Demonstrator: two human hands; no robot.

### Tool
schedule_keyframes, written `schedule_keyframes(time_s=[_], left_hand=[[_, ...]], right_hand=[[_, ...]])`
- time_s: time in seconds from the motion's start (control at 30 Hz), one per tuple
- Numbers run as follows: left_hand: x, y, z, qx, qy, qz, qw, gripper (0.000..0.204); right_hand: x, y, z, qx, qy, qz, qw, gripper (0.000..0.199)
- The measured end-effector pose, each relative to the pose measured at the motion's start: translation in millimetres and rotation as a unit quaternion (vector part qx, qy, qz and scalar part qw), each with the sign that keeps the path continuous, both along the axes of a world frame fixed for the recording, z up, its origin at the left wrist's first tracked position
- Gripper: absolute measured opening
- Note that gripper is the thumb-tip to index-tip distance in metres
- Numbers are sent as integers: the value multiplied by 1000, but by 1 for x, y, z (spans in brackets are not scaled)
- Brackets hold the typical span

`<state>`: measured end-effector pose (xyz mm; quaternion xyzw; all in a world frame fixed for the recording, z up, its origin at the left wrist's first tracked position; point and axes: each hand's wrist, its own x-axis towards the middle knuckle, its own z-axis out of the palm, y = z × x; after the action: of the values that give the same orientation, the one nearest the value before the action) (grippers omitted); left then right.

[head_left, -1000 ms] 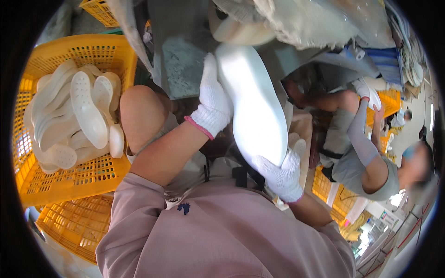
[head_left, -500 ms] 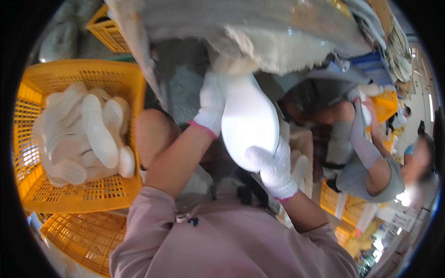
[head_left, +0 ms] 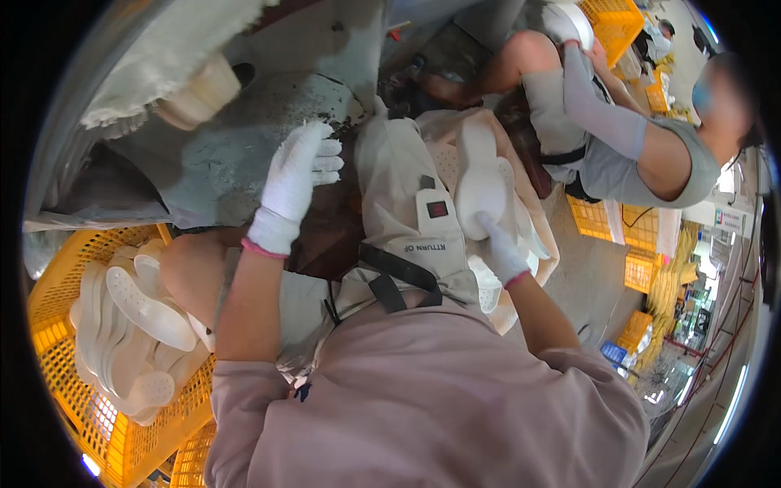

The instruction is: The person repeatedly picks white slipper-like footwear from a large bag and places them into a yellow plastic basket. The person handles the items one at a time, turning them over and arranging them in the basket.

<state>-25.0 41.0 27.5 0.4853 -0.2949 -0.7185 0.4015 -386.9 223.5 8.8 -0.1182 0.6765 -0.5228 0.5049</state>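
- White sole [head_left: 476,180] sits right of the lap, on top of other pale soles [head_left: 488,298] in beige cloth [head_left: 527,183].
- Its long axis runs near to far, almost straight away from the wearer; narrower end points away, broader end faces the wearer.
- Smooth face up; looks near flat, exact tilt can't tell.
- Right hand [head_left: 506,254], white glove: grasping the sole's near end, one digit on the upper face, remaining fingers mostly hidden.
- Left hand [head_left: 294,185], white glove: released, fingers straight and slightly apart, raised in front of the grey panel [head_left: 220,154].
- Edges: pale apron [head_left: 399,175] just left of the sole; cloth rim curves round its far end and right side.
- Room: open air above the sole; grey floor [head_left: 582,272] past the cloth's right edge; co-worker [head_left: 651,159] farther right.
- Far left: yellow crate [head_left: 61,281] with stacked soles [head_left: 146,309], well apart from the held sole.
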Motion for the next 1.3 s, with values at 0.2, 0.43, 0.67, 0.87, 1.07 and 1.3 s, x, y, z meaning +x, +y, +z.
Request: schedule_keyframes(time_s=[0.2,0.43,0.67,0.87,1.07,1.3], left_hand=[[25,11,1,-77,-140,15,987,39],[86,88,44,-455,-591,77,662,24],[149,182,55,-138,-444,389,795,22],[352,243,35,-58,-878,351,320,41],[494,264,11,-34,-348,708,614,33],[320,180,1,-164,-802,346,458,23]], right_hand=[[-105,49,-20,255,528,358,727,52],[-178,-110,-107,123,665,338,655,58],[-140,-175,-158,176,671,449,564,48],[-142,-172,-146,174,686,475,523,40],[-131,-137,-136,168,675,540,474,34],[-153,-169,-75,78,766,609,192,31]])
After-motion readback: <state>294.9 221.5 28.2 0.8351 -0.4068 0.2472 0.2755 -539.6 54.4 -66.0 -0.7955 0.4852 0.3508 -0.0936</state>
